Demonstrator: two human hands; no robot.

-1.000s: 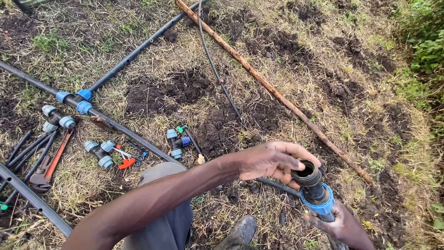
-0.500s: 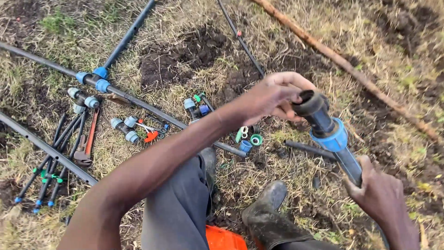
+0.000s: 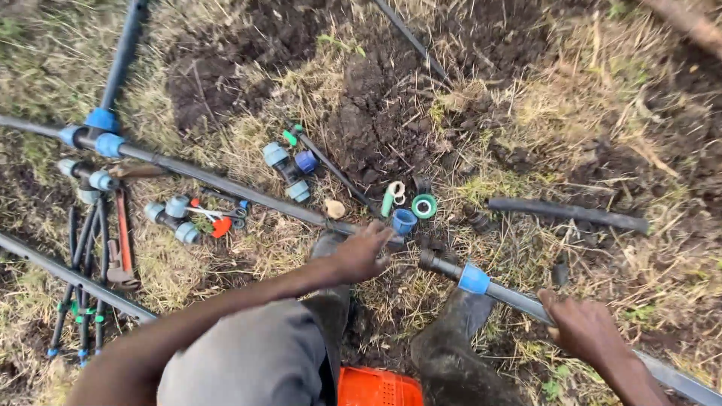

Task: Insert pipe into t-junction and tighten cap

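Patchy grass and dark turned soil (image 3: 376, 98) fill my view, with pipe parts scattered over them. My right hand (image 3: 583, 331) is clamped round a grey pipe (image 3: 519, 299) that runs in from the near right; I judge this grip steadies it so its free end stays up off the dirt. That end carries a blue collar (image 3: 474, 278) and a black fitting (image 3: 438, 262) beyond it. My left hand (image 3: 361, 252) reaches out over the ground with its fingers partly curled and apart, closed on nothing that I can make out, its tips just beside a small blue cap (image 3: 404, 220).

Near that cap lie a green ring (image 3: 424, 205) and a pale ring (image 3: 396, 189), apparently loose pieces kept within reach of the joint. A short black pipe (image 3: 568, 213) lies farther right. To the left, a long dark pipe (image 3: 218, 180) crosses the grass through a blue tee fitting (image 3: 99, 135). Blue-ended couplings (image 3: 286, 169) and a red-handled wrench (image 3: 120, 244) lie beside it.

An orange crate (image 3: 380, 387) sits at the near edge between my legs; only its rim shows, so I cannot tell what it holds. My boot (image 3: 459, 346) rests under the held pipe.
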